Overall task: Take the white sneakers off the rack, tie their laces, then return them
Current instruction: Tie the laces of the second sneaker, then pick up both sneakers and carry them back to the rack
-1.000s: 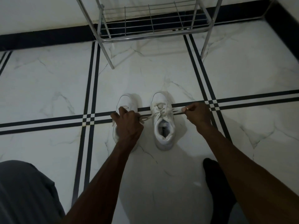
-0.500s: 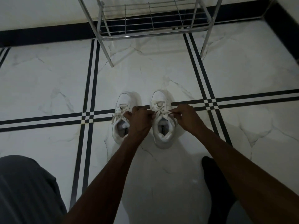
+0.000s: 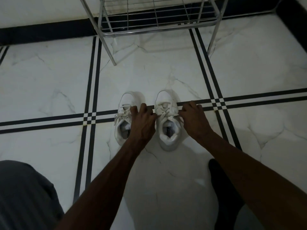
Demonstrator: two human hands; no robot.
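Two white sneakers stand side by side on the marble floor, toes pointing away from me. The left sneaker (image 3: 123, 113) has loose laces spilling over its left side. My left hand (image 3: 144, 121) lies between the two shoes and pinches a lace end of the right sneaker (image 3: 167, 117). On that shoe's right side my right hand (image 3: 193, 118) pinches the other lace end. Both lace ends run taut across the shoe's tongue. The metal shoe rack (image 3: 157, 17) stands beyond the shoes, its lowest wire shelf bare.
The white marble floor (image 3: 49, 83) carries crossing black stripes. A black skirting runs along the wall behind the rack. My grey-clad knee (image 3: 25, 196) fills the lower left, and my dark-socked foot (image 3: 224, 188) rests at the lower right.
One second ago my hands held the right sneaker's lace ends pulled far apart. They came together over its tongue, then drew slightly apart, pulling the laces taut.
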